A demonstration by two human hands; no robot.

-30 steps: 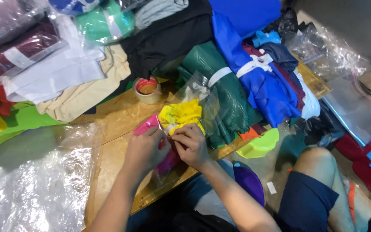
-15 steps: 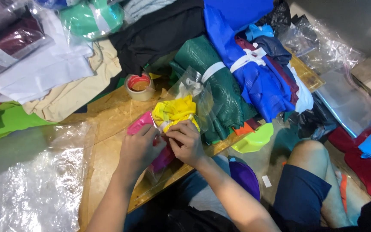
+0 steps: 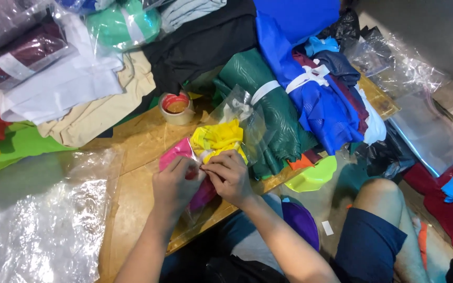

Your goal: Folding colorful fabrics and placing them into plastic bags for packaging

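Both hands' fingers [image 3: 213,170] pinched shut together on the bagged pink-and-yellow cloth bundle [image 3: 213,141].

The left hand [image 3: 174,186] now lies lower over the pink cloth [image 3: 176,152], so less of the pink corner shows than a second ago, when the fingers pinched its upper edge. The right hand [image 3: 230,177] sits a little closer to the left one, fingertips meeting at the spot where pink joins the yellow cloth [image 3: 218,139]. The clear bag [image 3: 245,118] around the yellow cloth stands slightly more upright and open. The whole view has swung back a little after dipping half a second ago, so the tape roll [image 3: 176,108] sits nearly where it was at first.
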